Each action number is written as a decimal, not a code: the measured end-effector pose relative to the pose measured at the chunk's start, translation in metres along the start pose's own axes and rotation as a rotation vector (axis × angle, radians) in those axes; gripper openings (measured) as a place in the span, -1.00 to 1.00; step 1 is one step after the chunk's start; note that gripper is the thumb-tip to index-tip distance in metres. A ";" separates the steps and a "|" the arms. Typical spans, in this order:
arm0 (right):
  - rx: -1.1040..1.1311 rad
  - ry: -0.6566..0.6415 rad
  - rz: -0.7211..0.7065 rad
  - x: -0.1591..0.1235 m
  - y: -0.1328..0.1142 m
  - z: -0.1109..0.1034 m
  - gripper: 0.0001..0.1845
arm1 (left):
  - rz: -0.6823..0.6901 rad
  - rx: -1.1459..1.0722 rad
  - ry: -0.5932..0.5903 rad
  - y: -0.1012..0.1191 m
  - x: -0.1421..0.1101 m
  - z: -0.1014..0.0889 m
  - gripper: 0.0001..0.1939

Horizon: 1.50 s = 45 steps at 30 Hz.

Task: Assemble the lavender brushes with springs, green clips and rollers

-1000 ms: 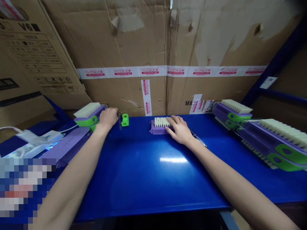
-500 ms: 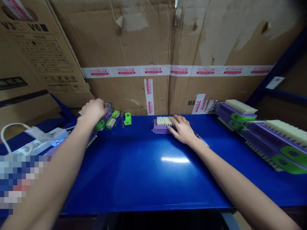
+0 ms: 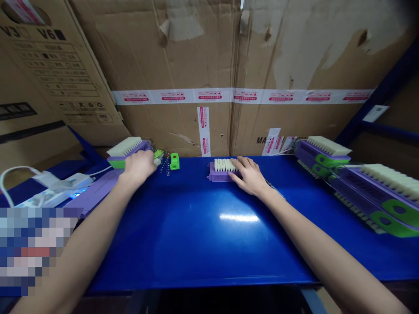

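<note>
My left hand is closed at the back left of the blue table, gripping a small green and white part beside a purple and green brush. Just to its right lie metal springs and a green clip. My right hand rests with fingers spread on a small purple brush head with white bristles, near the back middle of the table.
Large cardboard boxes wall the back. Assembled purple and green brushes are lined up on the right. A white power strip and a purple panel lie at the left. A pen lies by my right wrist.
My left hand lifted to the brush at the back left, then came down and right to the small green part. My right hand stayed on the brush head.
</note>
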State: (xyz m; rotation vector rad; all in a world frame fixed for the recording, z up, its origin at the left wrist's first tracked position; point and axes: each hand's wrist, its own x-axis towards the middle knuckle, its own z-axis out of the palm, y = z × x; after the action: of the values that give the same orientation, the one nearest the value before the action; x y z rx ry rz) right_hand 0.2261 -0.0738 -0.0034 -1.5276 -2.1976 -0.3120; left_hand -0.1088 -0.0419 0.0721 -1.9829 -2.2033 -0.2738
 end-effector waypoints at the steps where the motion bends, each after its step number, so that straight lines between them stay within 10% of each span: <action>1: 0.000 -0.001 -0.017 0.000 0.001 0.000 -0.37 | 0.003 0.099 -0.011 0.003 -0.005 -0.005 -0.82; 12: -0.070 -0.065 0.003 0.020 0.007 0.009 -0.34 | 0.330 0.133 0.003 0.054 -0.044 0.008 -0.81; 29: -0.159 0.039 0.090 0.041 0.007 0.019 -0.42 | 0.468 -0.209 0.105 0.060 -0.003 0.043 -0.76; 33: 0.029 0.125 0.005 0.031 -0.005 0.005 -0.48 | 0.474 -0.469 0.182 0.072 -0.010 0.031 -0.78; 40: 0.804 0.060 0.068 0.022 -0.026 -0.003 -0.61 | 0.531 -1.030 -0.187 0.116 -0.026 0.032 -0.84; 45: 0.842 -0.070 0.268 0.015 -0.020 0.004 -0.71 | 0.473 -0.840 -0.091 0.117 -0.022 0.030 -0.84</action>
State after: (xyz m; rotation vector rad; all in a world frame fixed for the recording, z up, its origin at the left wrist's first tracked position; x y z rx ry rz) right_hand 0.2026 -0.0665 0.0016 -1.2980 -1.7606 0.6775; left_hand 0.0103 -0.0438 0.0407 -2.8820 -1.7041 -1.2036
